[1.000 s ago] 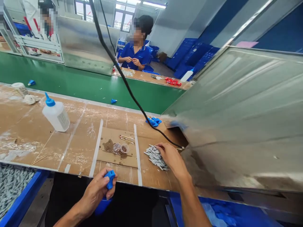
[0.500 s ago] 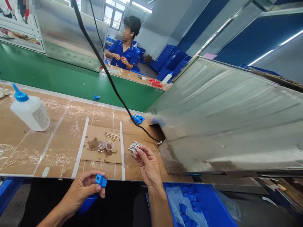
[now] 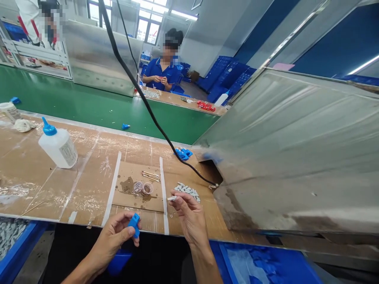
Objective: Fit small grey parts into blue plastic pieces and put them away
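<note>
My left hand point(image 3: 120, 232) grips a small blue plastic part point(image 3: 134, 225) with a square hole in its upper end, held just off the table's front edge. Between the thumb and fingers of my right hand point(image 3: 189, 213) is a small grey-white part point(image 3: 172, 198), one end pointing left. Right behind that hand lies a pile of grey-white parts point(image 3: 188, 190). On a cardboard sheet point(image 3: 127, 202) between two white tape strips stand two small round cups point(image 3: 147, 188) in a wet stain, with several cotton swabs point(image 3: 151, 175) behind them.
A white bottle with a blue nozzle point(image 3: 59, 148) stands at left. Blue parts point(image 3: 183, 153) lie at the back, near a black cable point(image 3: 154, 118). A metal panel point(image 3: 281, 154) bounds the right side. Blue bins sit below the table edge. A co-worker point(image 3: 162, 73) works across the green surface.
My right hand has drawn back from the pile with a grey-white part in its fingers. My left hand has turned the blue part more upright. The view has shifted left.
</note>
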`<state>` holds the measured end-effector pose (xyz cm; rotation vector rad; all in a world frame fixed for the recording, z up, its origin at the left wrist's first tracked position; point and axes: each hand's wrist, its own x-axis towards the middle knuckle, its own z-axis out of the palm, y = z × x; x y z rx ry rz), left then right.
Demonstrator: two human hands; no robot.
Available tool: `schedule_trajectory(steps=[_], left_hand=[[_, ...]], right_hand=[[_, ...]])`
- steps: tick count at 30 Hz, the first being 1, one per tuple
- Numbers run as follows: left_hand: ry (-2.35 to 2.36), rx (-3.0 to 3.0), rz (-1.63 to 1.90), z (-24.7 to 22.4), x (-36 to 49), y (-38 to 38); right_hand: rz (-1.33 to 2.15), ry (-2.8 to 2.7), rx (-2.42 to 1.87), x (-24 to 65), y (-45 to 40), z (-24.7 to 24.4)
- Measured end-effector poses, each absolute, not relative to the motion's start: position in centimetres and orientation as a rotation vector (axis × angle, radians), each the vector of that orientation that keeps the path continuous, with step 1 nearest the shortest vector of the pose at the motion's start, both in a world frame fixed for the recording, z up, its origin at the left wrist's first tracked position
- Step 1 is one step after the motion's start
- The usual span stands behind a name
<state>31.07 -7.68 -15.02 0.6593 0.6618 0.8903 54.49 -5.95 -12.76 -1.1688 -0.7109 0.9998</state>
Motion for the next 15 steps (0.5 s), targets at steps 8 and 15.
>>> schedule_trajectory(steps=[8, 15], left_hand=[[0.615, 0.55, 0.887, -14.6, 30.7, -7.7], [0.683, 0.491, 0.892, -14.4, 30.2, -7.1]], right_hand=[[0.722, -1.015, -1.311, 52.1, -4.9, -12.9], [0.249, -1.486, -1.383, 49.8, -3.4, -12.5]])
